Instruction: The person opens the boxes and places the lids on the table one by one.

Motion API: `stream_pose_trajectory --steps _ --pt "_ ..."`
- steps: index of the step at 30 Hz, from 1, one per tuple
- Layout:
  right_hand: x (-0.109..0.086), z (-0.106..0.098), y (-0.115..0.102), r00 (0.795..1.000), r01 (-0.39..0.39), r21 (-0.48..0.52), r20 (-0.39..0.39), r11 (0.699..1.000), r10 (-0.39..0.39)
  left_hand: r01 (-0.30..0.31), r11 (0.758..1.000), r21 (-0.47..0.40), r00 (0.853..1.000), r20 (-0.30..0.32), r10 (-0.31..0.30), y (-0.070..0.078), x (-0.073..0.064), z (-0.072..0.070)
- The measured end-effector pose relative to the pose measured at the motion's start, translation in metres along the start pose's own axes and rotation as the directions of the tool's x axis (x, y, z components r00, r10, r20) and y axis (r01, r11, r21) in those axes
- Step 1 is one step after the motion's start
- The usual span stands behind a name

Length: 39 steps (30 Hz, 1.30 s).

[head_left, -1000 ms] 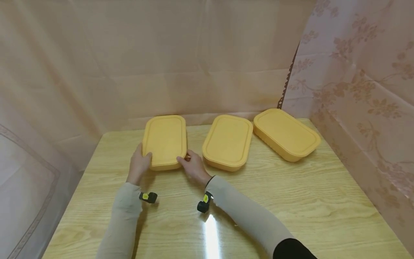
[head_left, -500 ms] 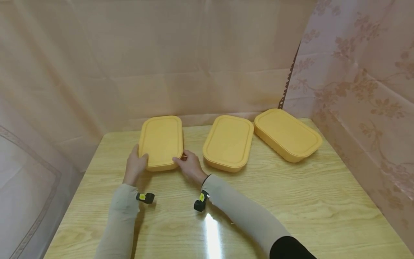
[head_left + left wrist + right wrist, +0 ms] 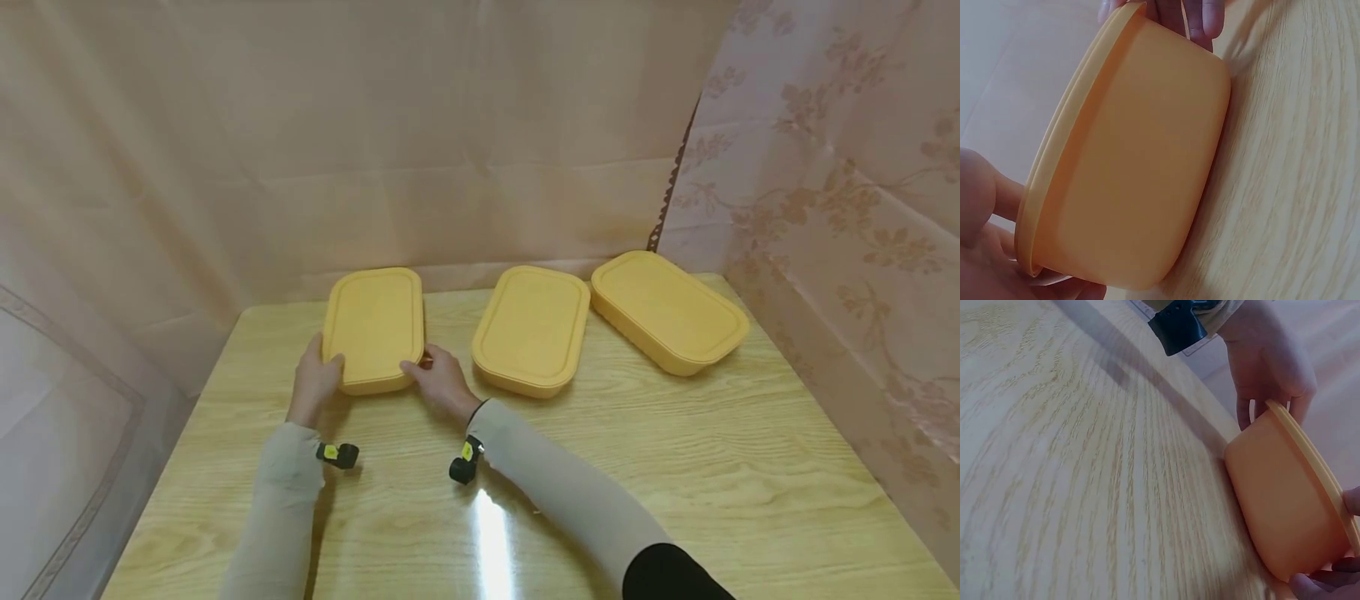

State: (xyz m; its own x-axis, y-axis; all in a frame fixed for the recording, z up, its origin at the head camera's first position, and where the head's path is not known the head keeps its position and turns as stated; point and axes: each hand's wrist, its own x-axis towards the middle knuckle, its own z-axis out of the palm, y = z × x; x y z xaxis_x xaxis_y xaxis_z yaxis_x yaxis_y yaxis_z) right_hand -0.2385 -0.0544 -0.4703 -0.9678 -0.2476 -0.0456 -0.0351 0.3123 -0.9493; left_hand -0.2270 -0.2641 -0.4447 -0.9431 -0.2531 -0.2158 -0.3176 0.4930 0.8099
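Observation:
A yellow lidded food container [image 3: 375, 325] stands at the left of the table's far side, its lid on. My left hand [image 3: 313, 385] grips its left side, thumb on the lid's edge and fingers along the wall. At the near right corner my right hand [image 3: 444, 385] pinches it, thumb on top and fingers against the side. The left wrist view has the container's near wall [image 3: 1129, 156] large and close, with its base against the wood. Both hands appear around the container in the right wrist view, the left hand [image 3: 1269, 359] at the upper end.
Two matching yellow containers stand to the right: a middle container [image 3: 531, 329], slightly turned, and a right container [image 3: 667, 310], set at a sharper angle. The wooden table [image 3: 675, 467] meets a beige curtain [image 3: 450, 167] behind and a floral cloth [image 3: 847, 217] at right.
The held container has slid slightly left along the table, together with both hands. Over the last half second it has stayed almost still. The other two containers keep their places.

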Motion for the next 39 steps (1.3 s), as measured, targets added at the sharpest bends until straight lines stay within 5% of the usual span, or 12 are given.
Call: stream_pose_trajectory --steps 9,29,33,39 --pt "0.0027 0.0007 -0.0012 0.999 0.012 -0.101 0.033 0.995 -0.008 -0.022 0.999 0.032 0.999 0.051 0.020 0.0010 -0.0006 -0.0033" --pt "-0.0019 0.0027 -0.0046 1.000 -0.004 -0.182 0.023 0.983 0.008 -0.040 0.995 0.096 0.999 0.023 0.038 0.0000 -0.0024 -0.0034" --pt "-0.0036 0.0025 -0.0052 1.000 -0.009 -0.192 0.016 0.981 0.012 -0.106 0.968 0.228 0.992 -0.045 0.119 -0.0020 -0.0043 -0.0024" --pt "-0.0051 0.0012 -0.0088 1.000 -0.008 -0.212 0.011 0.977 0.011 -0.179 0.907 0.382 0.958 -0.144 0.250 -0.0001 -0.0057 0.0006"
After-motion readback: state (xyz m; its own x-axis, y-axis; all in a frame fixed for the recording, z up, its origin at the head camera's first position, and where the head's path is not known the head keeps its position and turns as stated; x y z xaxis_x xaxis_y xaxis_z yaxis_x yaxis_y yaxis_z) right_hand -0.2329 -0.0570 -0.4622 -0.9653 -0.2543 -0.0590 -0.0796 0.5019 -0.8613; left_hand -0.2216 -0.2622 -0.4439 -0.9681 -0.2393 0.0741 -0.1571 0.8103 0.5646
